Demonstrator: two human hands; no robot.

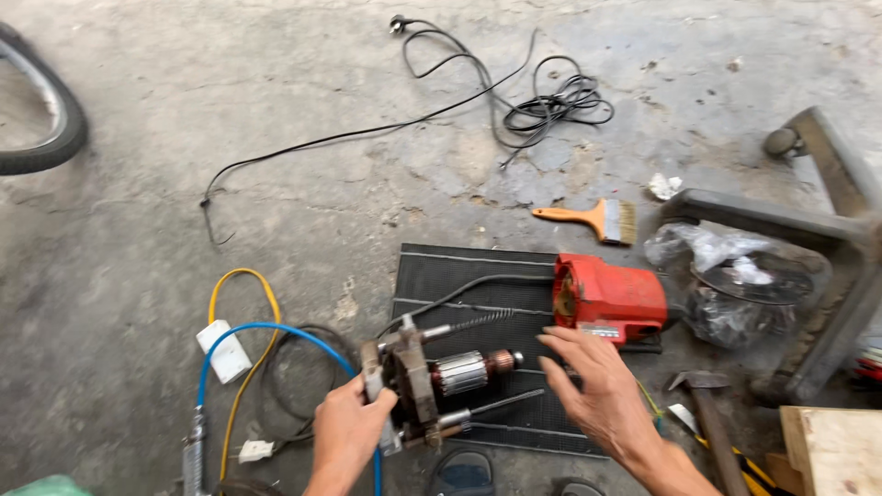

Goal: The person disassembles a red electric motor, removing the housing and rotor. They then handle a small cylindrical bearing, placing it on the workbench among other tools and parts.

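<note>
- Nearest me, my left hand (347,432) is clenched around the gear housing (404,381) of the armature assembly (450,375).
- Its long axis points toward 3 o'clock, over the black mat (459,276).
- My right hand (595,386) hovers released, fingers spread, just beside the red motor housing (609,298).
- Bare concrete floor (276,73) lies open from 10 to 12 o'clock.

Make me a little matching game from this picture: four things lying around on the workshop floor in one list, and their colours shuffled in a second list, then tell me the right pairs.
Things:
1. paintbrush handle
2. motor housing
3. hose by the left hand
4. long cable at the top

Colours:
A. blue
B. black
C. orange
D. red

Pairs: 1-C, 2-D, 3-A, 4-B
</note>
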